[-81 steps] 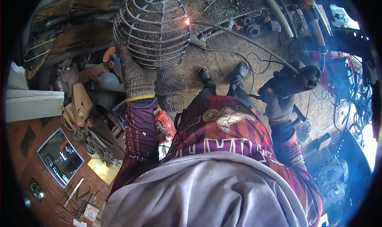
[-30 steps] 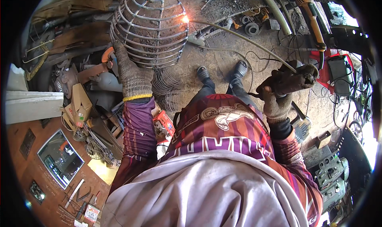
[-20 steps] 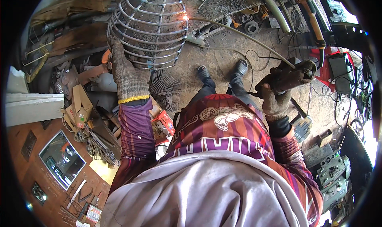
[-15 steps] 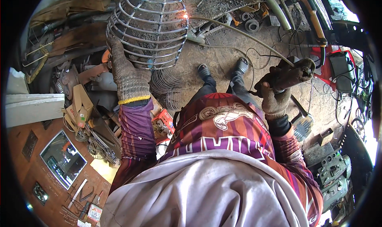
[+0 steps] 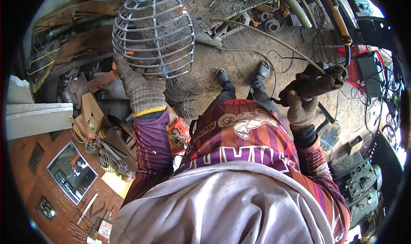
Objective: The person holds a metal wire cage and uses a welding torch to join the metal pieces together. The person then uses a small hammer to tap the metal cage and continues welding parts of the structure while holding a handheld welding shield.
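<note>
My left hand (image 5: pixel 143 85), in a grey-brown knitted glove with a yellow cuff, grips the lower left side of a rounded wire cage (image 5: pixel 157 38) of bent metal rods. A spot at the cage's upper right still glows orange. My right hand (image 5: pixel 301 111), also gloved, is closed around a dark, worn electrode holder (image 5: pixel 319 84). From the holder a long thin welding rod (image 5: pixel 267 37) reaches left, its tip a short way right of the cage and apart from it. How the left fingers wrap the wires is partly hidden.
Coiled wire rings (image 5: pixel 182 92) lie below the cage. A yellow-handled tool (image 5: pixel 338 19) and a red machine (image 5: pixel 359 68) are at the far right. Cables cross the floor. An open cardboard box (image 5: pixel 90 115) and a brown board (image 5: pixel 38 162) with tools are on the left.
The rod's tip has come off the bright spot on the cage, and that glow has dimmed. The cage has shifted slightly left, and my right hand slightly right with the holder.
</note>
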A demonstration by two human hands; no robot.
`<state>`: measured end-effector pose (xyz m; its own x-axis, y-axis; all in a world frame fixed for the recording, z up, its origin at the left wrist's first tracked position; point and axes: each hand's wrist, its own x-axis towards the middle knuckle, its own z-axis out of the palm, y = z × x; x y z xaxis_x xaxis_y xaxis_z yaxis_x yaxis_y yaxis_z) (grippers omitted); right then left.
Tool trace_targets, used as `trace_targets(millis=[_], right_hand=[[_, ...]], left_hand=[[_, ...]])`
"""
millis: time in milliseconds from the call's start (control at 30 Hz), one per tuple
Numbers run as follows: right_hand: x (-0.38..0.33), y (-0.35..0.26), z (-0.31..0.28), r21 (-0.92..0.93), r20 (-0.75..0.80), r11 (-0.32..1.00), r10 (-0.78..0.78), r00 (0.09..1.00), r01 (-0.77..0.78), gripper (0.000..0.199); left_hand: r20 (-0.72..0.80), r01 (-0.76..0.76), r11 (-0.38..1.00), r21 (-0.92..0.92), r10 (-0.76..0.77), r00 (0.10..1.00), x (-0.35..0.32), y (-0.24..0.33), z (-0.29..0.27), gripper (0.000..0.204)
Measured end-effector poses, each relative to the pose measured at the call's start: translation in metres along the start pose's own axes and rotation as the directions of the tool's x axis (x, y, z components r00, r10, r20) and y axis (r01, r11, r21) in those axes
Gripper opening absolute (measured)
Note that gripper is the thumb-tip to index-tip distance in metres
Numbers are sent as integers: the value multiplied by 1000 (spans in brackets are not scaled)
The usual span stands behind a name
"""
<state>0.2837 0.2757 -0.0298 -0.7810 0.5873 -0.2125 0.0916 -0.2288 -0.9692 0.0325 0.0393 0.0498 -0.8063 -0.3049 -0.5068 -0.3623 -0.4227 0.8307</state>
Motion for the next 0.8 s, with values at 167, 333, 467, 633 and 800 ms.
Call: trace_targets(millis=[167,333,467,633,800], right_hand=[[0,0,3,-18,-16,1000,-9,1000,8,52],[3,-6,8,-33,23,999,35,999,-35,55],[6,-10,13,-33,34,999,44,998,-42,56],[7,-7,11,-43,14,999,28,1000,-27,57],[7,-6,10,-21,23,999,35,999,-35,58]], left_hand=[[5,38,999,-35,-38,999,35,-13,-26,50],[81,60,994,-91,-52,995,37,-16,-32,57],[6,26,998,-59,-26,1000,35,-20,-25,50],[46,85,992,-88,-81,996,33,-18,-26,55],[119,108,985,-138,-92,989,37,-14,-33,53]])
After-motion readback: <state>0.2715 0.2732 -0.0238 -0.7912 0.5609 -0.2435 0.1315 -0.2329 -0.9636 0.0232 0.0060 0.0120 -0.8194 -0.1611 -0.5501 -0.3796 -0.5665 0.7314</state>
